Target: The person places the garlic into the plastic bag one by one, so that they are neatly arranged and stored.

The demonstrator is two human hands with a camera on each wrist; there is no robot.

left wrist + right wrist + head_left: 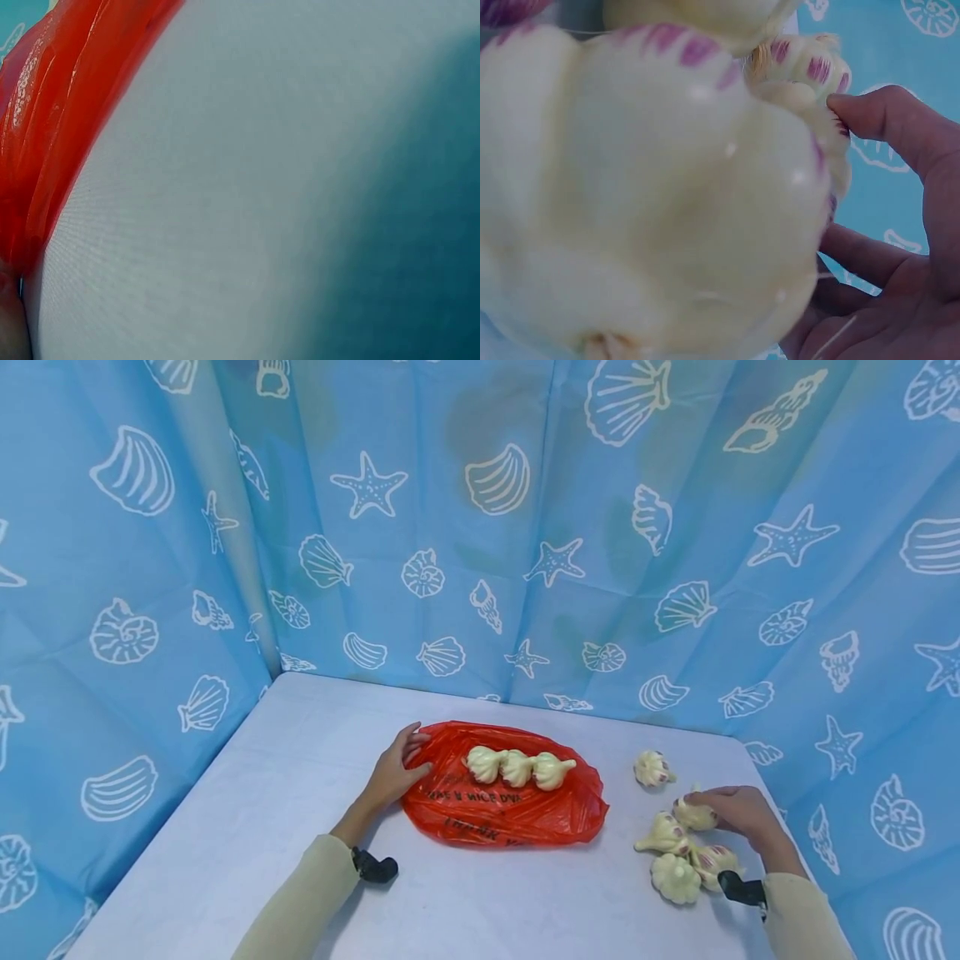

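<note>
A red plastic bag (510,822) with dark printed letters lies flat on the table. On it, three white garlic bulbs (516,768) sit side by side in a row. My left hand (393,770) rests at the bag's left edge, thumb and fingers spread apart against the plastic. At the right, my right hand (738,814) grips a garlic bulb (693,815) with purple streaks. The right wrist view shows the thumb (889,120) on one side of that bulb and fingers on the other. Another large bulb (652,187) fills the foreground there, partly covering the held one.
Beside the right hand are more garlic bulbs (677,878), bunched close together. A single bulb (652,768) lies apart, farther back. The white table (480,902) meets a blue shell-print curtain (450,568) along its back and sides.
</note>
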